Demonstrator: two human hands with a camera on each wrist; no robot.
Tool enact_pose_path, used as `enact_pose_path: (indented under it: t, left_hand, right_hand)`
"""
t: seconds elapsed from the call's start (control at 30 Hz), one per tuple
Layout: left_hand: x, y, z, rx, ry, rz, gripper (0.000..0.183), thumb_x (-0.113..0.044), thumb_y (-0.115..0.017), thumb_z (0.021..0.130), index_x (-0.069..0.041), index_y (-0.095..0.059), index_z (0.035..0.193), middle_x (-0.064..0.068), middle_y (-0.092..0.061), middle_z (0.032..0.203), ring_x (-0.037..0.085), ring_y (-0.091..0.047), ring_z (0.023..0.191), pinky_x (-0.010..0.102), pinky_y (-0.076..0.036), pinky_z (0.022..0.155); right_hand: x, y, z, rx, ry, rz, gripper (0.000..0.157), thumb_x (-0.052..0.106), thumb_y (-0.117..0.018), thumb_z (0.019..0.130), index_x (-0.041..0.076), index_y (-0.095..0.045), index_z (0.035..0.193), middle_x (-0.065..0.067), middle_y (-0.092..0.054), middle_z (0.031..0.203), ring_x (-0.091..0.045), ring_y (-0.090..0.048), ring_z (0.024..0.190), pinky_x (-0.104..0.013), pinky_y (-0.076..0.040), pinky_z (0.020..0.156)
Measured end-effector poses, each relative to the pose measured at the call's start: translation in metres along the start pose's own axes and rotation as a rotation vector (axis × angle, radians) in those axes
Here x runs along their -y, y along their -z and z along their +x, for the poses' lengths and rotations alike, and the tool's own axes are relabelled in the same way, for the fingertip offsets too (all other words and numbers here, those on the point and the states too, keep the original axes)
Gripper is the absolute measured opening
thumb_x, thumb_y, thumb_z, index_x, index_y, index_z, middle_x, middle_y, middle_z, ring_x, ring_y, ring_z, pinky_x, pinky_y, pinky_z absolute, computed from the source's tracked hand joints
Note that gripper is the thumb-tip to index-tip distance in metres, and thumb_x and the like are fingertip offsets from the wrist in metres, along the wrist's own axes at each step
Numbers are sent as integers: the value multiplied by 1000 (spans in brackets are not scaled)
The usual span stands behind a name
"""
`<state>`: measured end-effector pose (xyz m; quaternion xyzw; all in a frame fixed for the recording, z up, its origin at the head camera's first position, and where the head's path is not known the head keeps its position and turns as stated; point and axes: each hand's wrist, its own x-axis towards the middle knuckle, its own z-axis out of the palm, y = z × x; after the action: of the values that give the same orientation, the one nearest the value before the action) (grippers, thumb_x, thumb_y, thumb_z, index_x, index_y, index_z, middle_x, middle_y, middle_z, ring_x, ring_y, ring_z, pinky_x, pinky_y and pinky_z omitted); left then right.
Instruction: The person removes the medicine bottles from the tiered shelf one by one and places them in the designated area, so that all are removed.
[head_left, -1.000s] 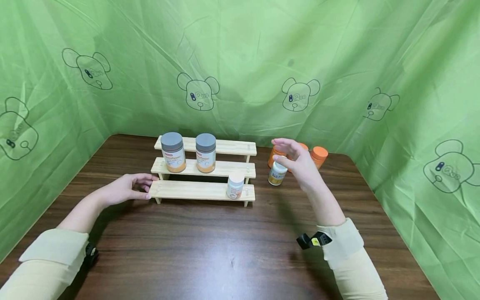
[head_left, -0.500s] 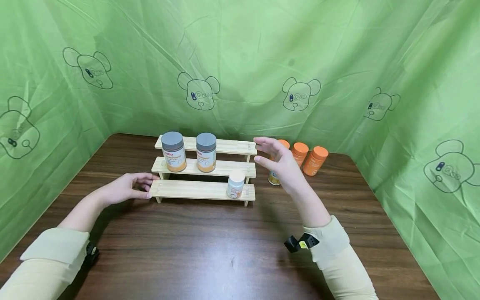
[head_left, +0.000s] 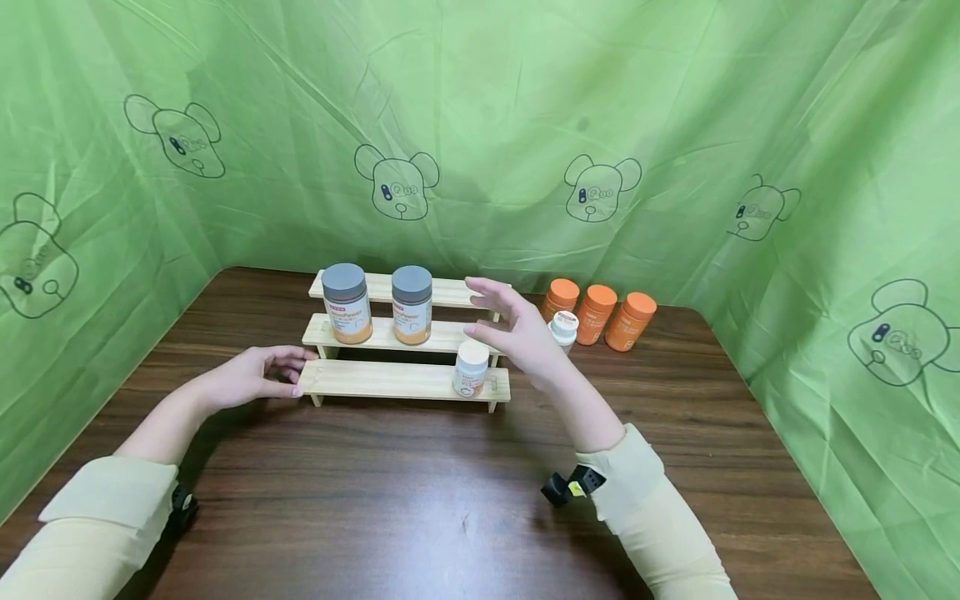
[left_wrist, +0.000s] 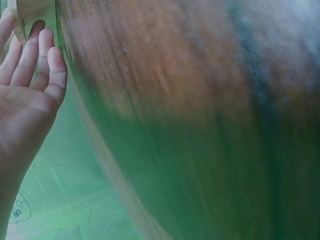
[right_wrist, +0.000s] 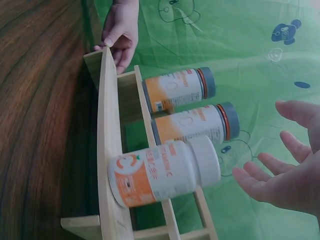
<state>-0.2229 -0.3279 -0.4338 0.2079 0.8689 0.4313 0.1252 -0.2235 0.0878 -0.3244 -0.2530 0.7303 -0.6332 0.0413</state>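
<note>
White bottle (head_left: 470,377) stands upright — long axis vertical, cap (head_left: 472,352) up — on wooden rack (head_left: 382,380), lowest tier, right end; label (right_wrist: 132,180) orange-printed. Left hand (head_left: 243,379) pinches rack's left end; right hand (head_left: 525,337) nearby, fingers spread.

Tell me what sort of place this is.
Likely a makeshift indoor booth, judging by the green cloth hanging on three sides, the dark wood-grain table between them, and the stepped shelf holding three jars.

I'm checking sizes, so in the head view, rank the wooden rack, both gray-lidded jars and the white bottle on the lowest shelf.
1. Wooden rack
2. Left gray-lidded jar and right gray-lidded jar: too alike to rank
3. White bottle
</note>
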Motion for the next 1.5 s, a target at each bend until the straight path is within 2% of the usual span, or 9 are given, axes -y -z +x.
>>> enact_pose_path:
  t: [0.13, 0.27, 0.43, 0.7, 0.9, 1.07, 1.2, 1.37, 1.5]
  left_hand:
    - [1, -1, 0, 2, -10, 0, 59, -17, -75, 80, 1, -50, 130, 17, -62, 113, 8, -59, 95, 24, -48, 84]
    - [1, -1, 0, 0, -15, 8, 59, -17, -75, 80, 1, -50, 130, 17, -63, 113, 8, -59, 96, 25, -48, 84]
    - [1, -1, 0, -2, -14, -3, 59, -17, -75, 80, 2, -50, 130, 18, -62, 113, 7, -59, 96, 26, -49, 83]
    - [2, 1, 0, -7, -17, 8, 59, -18, -76, 79, 0, -51, 129, 16, -63, 112, 7, -59, 95, 25, -48, 83]
    - [1, 1, 1, -4, -20, 24, 60, -18, -76, 79, 2, -51, 129, 15, -63, 111, 7, -59, 94, 24, -49, 82]
    - [1, 0, 1, -3, -22, 30, 60, -18, -77, 79, 2, -51, 129, 15, -64, 110, 7, -60, 93, 26, -49, 82]
    - [1, 0, 0, -7, -27, 31, 59, -18, -77, 78, 1, -51, 128, 16, -64, 110, 7, -60, 93, 26, -49, 81]
    - [-1, 1, 0, -10, -27, 40, 59, -18, -77, 78, 0, -52, 129, 16, -64, 110, 6, -60, 92, 26, -49, 81]
    - [-1, 1, 0, -12, -20, 40, 59, -19, -77, 79, 0, -52, 129, 16, -64, 111, 6, -59, 93, 25, -49, 81]
  right_hand:
    - [-1, -9, 7, 22, 1, -6, 58, 5, -69, 85, 21, -48, 136, 4, -45, 142, -24, -40, 131, -45, -36, 105]
    - [-1, -15, 14, 44, -16, -67, 59, 10, -70, 85, 28, -47, 136, 10, -43, 142, -22, -39, 133, -40, -37, 105]
    - [-3, -20, 26, 70, -38, -123, 61, 18, -72, 84, 32, -46, 137, 13, -40, 144, -21, -37, 134, -41, -36, 105]
    - [-6, -28, 44, 90, -52, -170, 57, 14, -72, 84, 27, -50, 134, 10, -43, 143, -24, -37, 134, -44, -37, 105]
    - [-10, -33, 54, 99, -76, -125, 55, 12, -74, 82, 24, -53, 132, 7, -45, 142, -23, -37, 134, -43, -38, 104]
    - [-14, -35, 60, 88, -76, -129, 53, 13, -74, 81, 25, -55, 130, 8, -51, 137, -16, -42, 129, -41, -36, 105]
    - [-17, -36, 64, 89, -53, -145, 52, 15, -74, 82, 23, -56, 129, 7, -53, 134, -16, -45, 127, -43, -32, 107]
    - [-18, -37, 68, 94, -52, -139, 50, 16, -73, 83, 22, -56, 129, 5, -54, 132, -17, -46, 125, -47, -34, 106]
    - [-19, -38, 72, 94, -62, -136, 50, 17, -73, 83, 21, -56, 129, 4, -55, 131, -16, -47, 124, -43, -35, 105]
